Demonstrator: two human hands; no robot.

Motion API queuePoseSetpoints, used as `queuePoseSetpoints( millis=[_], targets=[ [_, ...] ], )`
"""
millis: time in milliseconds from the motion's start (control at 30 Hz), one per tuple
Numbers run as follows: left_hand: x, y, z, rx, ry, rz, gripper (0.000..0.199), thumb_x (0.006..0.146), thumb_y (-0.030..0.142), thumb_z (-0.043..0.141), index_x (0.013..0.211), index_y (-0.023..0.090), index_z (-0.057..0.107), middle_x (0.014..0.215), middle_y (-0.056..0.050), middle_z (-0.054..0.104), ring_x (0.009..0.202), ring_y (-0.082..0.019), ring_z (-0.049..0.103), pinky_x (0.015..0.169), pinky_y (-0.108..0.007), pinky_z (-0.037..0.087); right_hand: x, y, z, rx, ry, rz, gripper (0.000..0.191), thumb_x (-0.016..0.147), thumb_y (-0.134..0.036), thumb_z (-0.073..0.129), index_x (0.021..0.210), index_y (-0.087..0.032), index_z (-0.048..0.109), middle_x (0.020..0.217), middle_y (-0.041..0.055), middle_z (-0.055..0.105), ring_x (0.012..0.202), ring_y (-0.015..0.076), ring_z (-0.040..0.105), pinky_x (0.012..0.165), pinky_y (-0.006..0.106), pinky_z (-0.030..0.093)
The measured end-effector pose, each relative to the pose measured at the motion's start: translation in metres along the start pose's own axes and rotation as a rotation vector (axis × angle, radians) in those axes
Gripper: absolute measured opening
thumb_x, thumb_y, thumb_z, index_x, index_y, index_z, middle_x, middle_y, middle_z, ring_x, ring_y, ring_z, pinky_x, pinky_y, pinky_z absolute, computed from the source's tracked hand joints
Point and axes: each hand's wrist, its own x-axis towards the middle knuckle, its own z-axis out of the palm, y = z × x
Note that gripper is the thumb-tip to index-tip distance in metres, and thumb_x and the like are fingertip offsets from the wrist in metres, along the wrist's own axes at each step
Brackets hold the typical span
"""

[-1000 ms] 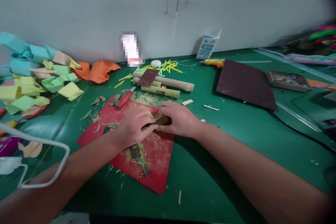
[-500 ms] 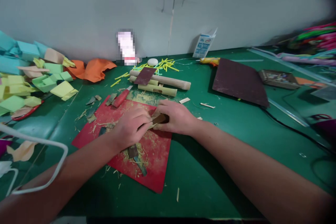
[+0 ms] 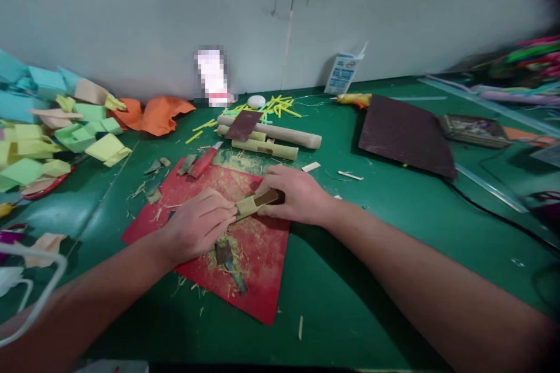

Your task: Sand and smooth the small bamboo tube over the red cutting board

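Over a red mat (image 3: 266, 280) dusted with shavings, my right hand (image 3: 300, 195) is closed around a short bamboo tube (image 3: 247, 206) with a long cut-out in its side, dark within. My left hand (image 3: 196, 224) is at the tube's left end, fingers pinched together there; whether they grip the tube or a small piece against it is hidden. Dark scraps (image 3: 224, 252) lie below the left hand. Beyond the hands, a red-handled knife (image 3: 205, 162) rests on the mat's far edge, and more bamboo tubes (image 3: 289, 135) lie behind with a brown sandpaper piece (image 3: 244, 125) on top.
A large dark brown sheet (image 3: 406, 137) lies at right, near a small tray (image 3: 475, 129) and a black cable (image 3: 490, 210). Yellow strips (image 3: 284, 106) and a carton (image 3: 343, 73) stand toward the wall. Folded coloured papers (image 3: 48, 134) fill the left, above a white frame (image 3: 52, 280).
My left hand has slid left and slightly toward me along the bamboo tube, exposing more of its left part. My right hand keeps its hold, nearly still.
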Motion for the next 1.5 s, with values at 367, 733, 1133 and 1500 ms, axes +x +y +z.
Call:
queuePoseSetpoints(
  millis=[367,733,1133,1500],
  targets=[
    [0.012,0.004,0.010,0.097,-0.023,0.104,0.018,0.096,0.010,0.047,0.089,0.014,0.063,0.086,-0.008,0.068,0.081,-0.018,0.061,0.075,-0.035,0.055,0.000,0.000,0.000,0.008,0.012,0.003,0.024,0.076,-0.037,0.077,0.088,-0.019,0.068,0.085,0.0006,0.057,0.077,0.0143,0.051,0.063,0.024,0.030],
    [0.008,-0.004,0.006,0.151,-0.020,0.208,0.013,0.093,0.006,0.051,0.091,0.011,0.062,0.089,-0.010,0.070,0.084,-0.020,0.062,0.078,-0.036,0.056,0.002,0.000,-0.001,0.010,0.000,0.018,0.024,0.076,-0.037,0.077,0.089,-0.019,0.069,0.085,0.0006,0.057,0.076,0.0137,0.051,0.062,0.024,0.029],
    [0.017,-0.005,0.015,0.093,0.041,0.161,0.014,0.092,0.008,0.052,0.090,0.013,0.064,0.088,-0.010,0.071,0.084,-0.020,0.064,0.077,-0.035,0.056,0.003,-0.002,-0.002,0.025,-0.010,0.044,0.023,0.074,-0.035,0.078,0.087,-0.019,0.069,0.085,-0.0002,0.057,0.076,0.0130,0.052,0.062,0.024,0.028],
    [0.021,-0.001,0.013,0.130,-0.007,0.142,0.014,0.093,0.009,0.051,0.089,0.012,0.065,0.087,-0.010,0.070,0.084,-0.020,0.063,0.076,-0.035,0.054,0.007,-0.003,-0.004,0.026,-0.025,0.062,0.020,0.074,-0.033,0.077,0.086,-0.019,0.068,0.083,-0.0008,0.056,0.076,0.0130,0.051,0.062,0.023,0.029]
  ],
)
